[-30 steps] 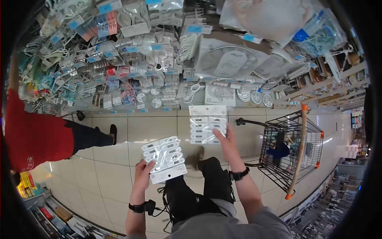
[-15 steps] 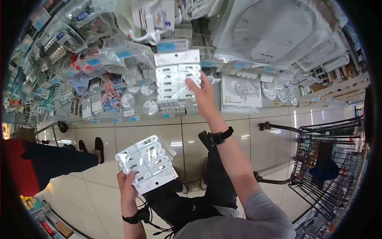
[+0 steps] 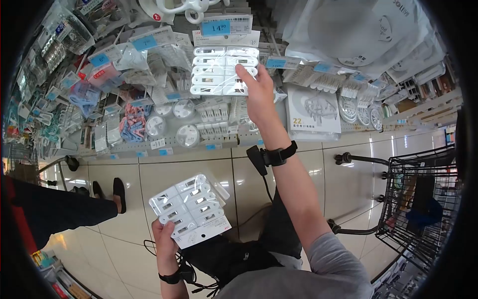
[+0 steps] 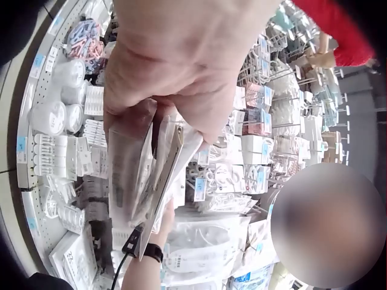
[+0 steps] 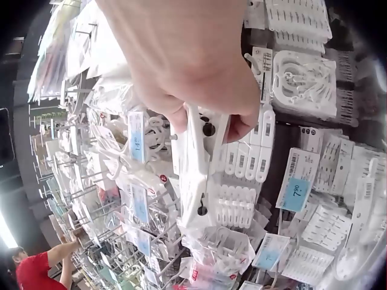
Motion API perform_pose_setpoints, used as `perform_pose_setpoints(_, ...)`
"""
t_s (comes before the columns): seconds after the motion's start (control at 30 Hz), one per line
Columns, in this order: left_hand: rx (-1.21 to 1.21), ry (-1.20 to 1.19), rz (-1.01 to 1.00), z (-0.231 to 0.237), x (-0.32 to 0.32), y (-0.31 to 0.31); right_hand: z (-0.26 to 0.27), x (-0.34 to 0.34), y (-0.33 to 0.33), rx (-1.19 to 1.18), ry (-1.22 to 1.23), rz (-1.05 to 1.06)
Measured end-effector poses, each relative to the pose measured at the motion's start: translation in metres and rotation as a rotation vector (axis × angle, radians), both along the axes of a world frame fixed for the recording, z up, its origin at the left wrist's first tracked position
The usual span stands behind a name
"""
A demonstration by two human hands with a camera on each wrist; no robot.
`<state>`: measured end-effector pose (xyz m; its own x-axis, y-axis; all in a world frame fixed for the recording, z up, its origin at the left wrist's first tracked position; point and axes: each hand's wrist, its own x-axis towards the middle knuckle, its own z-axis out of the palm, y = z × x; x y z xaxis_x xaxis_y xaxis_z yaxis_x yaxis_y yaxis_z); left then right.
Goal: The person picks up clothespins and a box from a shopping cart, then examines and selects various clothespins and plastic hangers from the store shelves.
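Observation:
My right hand (image 3: 260,94) pinches a pack of white clothes pegs (image 3: 211,72), thumb on its front. This pack hangs upright against the shelf display, its header card right under a price tag (image 3: 216,27) reading 14.90. In the right wrist view the pack (image 5: 196,163) appears edge-on between thumb and fingers. Lower down, over the lap, my left hand (image 3: 165,239) grips a similar clear-wrapped peg pack (image 3: 191,204) by its edge, tilted, header card toward me. Another wrapped edge shows behind it. The left wrist view has the held packs (image 4: 130,175) edge-on below the palm.
Hooks of packaged goods fill the shelf, with a white box marked 22 (image 3: 313,112) at right and round white tubs (image 3: 188,135) at the lower ledge. A wire shopping cart (image 3: 418,209) stands at right. Another person's dark trouser leg (image 3: 59,207) is at left.
My right hand has carried its peg pack up and forward from over the floor to the hooks beneath the price tag. The left hand still holds its packs, now lower left. The view has moved nearer the shelf.

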<state>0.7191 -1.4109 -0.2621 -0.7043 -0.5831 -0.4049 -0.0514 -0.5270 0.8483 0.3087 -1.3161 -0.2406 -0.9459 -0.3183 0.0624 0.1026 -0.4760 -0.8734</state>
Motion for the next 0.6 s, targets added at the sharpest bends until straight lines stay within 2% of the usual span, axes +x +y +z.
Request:
perform_pose_setpoints(0.1, 0.002, 0.001, -0.026, 0.003, -0.003, 0.001, -0.006, -0.014, -0.010, -0.044, -0.031, 0.003)
perform_pose_setpoints(0.2, -0.013, 0.047, -0.065, -0.009, -0.003, -0.002, -0.011, -0.034, -0.025, 0.077, 0.049, -0.095)
perform_pose_setpoints(0.3, -0.027, 0.006, -0.060, -0.004, -0.017, 0.003, -0.039, -0.045, -0.033, 0.443, 0.028, -0.248)
perform_pose_setpoints(0.33, -0.036, -0.006, -0.062, -0.001, -0.018, 0.006, -0.055, -0.040, -0.027, 0.450, 0.018, -0.219)
perform_pose_setpoints(0.4, -0.003, -0.036, -0.062, -0.003, -0.020, 0.008, -0.079, -0.022, -0.003, 0.755, 0.282, -0.214)
perform_pose_setpoints(0.47, -0.035, 0.015, -0.118, -0.013, -0.024, 0.005, -0.066, 0.027, 0.034, 0.647, 0.343, -0.004)
perform_pose_setpoints(0.53, -0.077, 0.034, -0.157, -0.016, -0.031, 0.002, -0.006, 0.082, 0.062, 0.640, 0.200, 0.421)
perform_pose_setpoints(0.6, -0.217, -0.012, -0.279, -0.010, -0.044, 0.002, 0.016, 0.126, 0.079, 0.444, 0.384, 0.720)
